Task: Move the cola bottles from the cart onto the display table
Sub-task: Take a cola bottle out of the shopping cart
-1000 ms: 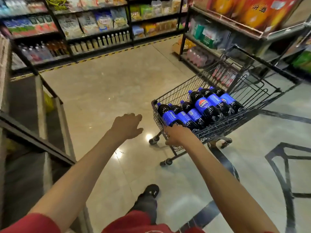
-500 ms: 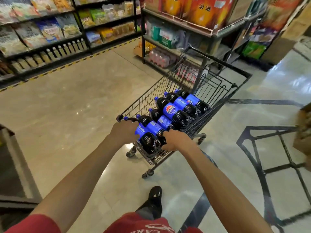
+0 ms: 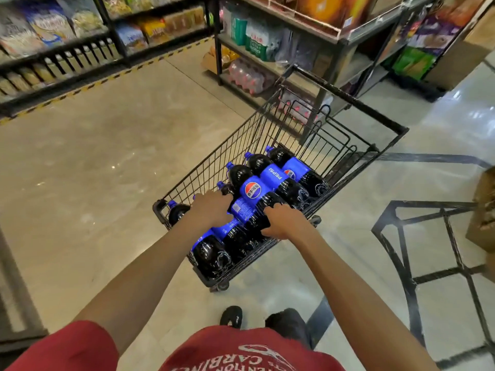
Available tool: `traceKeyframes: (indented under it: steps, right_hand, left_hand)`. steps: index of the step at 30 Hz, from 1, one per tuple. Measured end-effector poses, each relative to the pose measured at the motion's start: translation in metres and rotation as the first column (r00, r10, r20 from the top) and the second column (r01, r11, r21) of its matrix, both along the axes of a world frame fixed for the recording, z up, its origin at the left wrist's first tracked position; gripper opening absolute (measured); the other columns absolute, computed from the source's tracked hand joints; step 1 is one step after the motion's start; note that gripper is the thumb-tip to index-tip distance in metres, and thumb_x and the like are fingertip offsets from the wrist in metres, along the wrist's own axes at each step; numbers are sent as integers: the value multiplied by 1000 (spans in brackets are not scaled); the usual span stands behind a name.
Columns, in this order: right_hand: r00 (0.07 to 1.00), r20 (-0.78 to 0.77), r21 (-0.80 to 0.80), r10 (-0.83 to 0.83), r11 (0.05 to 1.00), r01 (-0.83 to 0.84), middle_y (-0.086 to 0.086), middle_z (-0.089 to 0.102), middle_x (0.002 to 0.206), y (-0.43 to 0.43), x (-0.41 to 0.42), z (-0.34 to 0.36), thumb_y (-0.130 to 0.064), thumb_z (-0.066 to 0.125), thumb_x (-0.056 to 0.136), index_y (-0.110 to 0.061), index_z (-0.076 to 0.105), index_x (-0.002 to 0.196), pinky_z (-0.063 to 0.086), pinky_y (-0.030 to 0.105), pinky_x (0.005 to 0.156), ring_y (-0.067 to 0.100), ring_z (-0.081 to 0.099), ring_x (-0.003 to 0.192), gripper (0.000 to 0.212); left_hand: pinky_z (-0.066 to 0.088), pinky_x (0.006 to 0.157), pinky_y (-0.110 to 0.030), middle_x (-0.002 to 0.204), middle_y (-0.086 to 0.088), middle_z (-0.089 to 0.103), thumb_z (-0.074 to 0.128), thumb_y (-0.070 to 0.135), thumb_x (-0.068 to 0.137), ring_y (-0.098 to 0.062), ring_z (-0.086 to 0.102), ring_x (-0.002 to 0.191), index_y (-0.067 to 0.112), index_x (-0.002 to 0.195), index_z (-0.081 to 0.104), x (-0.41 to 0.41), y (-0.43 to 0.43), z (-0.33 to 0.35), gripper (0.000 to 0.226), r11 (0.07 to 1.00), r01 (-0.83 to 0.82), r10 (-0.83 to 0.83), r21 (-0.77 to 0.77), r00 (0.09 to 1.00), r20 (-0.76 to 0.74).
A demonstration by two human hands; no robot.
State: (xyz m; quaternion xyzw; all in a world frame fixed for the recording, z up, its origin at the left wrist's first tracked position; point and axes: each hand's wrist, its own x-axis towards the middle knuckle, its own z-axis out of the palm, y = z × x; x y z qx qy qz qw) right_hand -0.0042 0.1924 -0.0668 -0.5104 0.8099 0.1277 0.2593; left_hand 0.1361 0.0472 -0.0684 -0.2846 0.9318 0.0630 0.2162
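A black wire cart [image 3: 270, 124] stands on the shop floor in front of me. Several cola bottles [image 3: 276, 180] with blue labels and blue caps lie side by side in it, caps pointing away to the left. My left hand [image 3: 211, 210] lies over the neck end of a middle bottle, fingers curled down around it. My right hand [image 3: 281, 220] grips the dark lower body of a bottle [image 3: 239, 210] beside it. Whether both hands hold the same bottle is hidden by the hands.
Stocked shelves [image 3: 67, 57] run along the back left, and a metal rack [image 3: 334, 41] with goods stands just behind the cart. A cardboard box [image 3: 482, 210] sits at the right edge. A grey frame [image 3: 13, 277] shows at the left edge.
I have come closer to the cart. My left hand dropped from mid-air onto the bottles. My right hand moved from the cart's near rim onto a bottle.
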Motion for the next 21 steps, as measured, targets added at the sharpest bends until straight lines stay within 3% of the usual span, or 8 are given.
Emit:
traceKeyframes:
  steps: [5,11,18,21]
  right_hand:
    - [998,27,38,51,998,-52,17,47,140,-15,-60,-16,-42,63,95,-9,46,139,43,48,99,37,45,130,57]
    - [985,58,35,159,986,-162,16,49,142,-46,-135,-31,-39,61,96,-11,46,140,44,47,100,38,46,130,54]
    - [970,139,31,199,978,-205,16,53,137,-67,-177,-58,-38,65,94,-12,49,136,47,44,95,37,52,125,52]
    - [966,148,65,211,973,-223,17,51,140,-77,-181,-71,-40,65,95,-11,47,138,46,45,97,38,52,127,55]
  left_hand:
    - [42,82,-41,119,-9,58,54,47,98,-31,56,114,17,128,49,-52,-13,-19,43,998,-54,53,18,998,36]
    - [42,84,-41,120,-9,60,55,46,97,-32,56,115,15,124,50,-102,-21,-43,41,975,-215,211,59,975,66]
    - [47,77,-39,115,-11,62,53,43,100,-33,60,107,13,126,50,-126,-16,-67,41,894,-424,414,143,905,95]
    - [50,82,-41,111,-9,62,54,45,97,-34,61,106,15,123,52,-131,-24,-81,39,852,-493,480,177,870,110]
